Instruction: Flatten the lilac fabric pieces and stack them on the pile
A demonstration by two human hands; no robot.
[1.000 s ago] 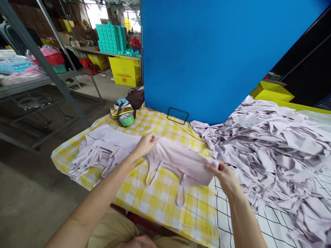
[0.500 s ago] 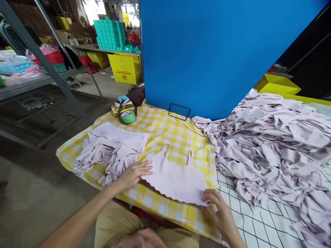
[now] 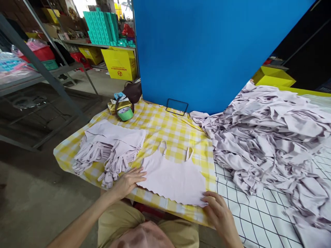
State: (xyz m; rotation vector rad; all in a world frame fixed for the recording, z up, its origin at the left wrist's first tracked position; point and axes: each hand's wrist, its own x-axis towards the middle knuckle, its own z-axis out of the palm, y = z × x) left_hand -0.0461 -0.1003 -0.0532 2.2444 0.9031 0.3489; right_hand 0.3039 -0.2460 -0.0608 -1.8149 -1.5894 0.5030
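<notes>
A pale lilac camisole top [image 3: 173, 177] lies spread on the yellow checked cloth, its two thin straps pointing away from me and its wavy hem towards me. My left hand [image 3: 130, 181] rests on the left end of the hem, fingers stretched out flat. At the right end of the hem, my right hand [image 3: 217, 208] has its fingers bent around the corner, pinching it. Left of the camisole is a layered stack of like camisoles [image 3: 113, 132], straps hanging towards me.
A big loose heap of lilac garments [image 3: 271, 137] covers the right side. A blue panel [image 3: 191, 55] rises behind the yellow checked cloth [image 3: 160, 122], with a black wire frame [image 3: 177, 106] at its foot. Green tape [image 3: 125, 113] and a dark bag [image 3: 133, 92] sit at the back left.
The camisole lies flatter, and its right strap has opened into a loop. Both hands stay at the hem's ends. The view has shifted slightly.
</notes>
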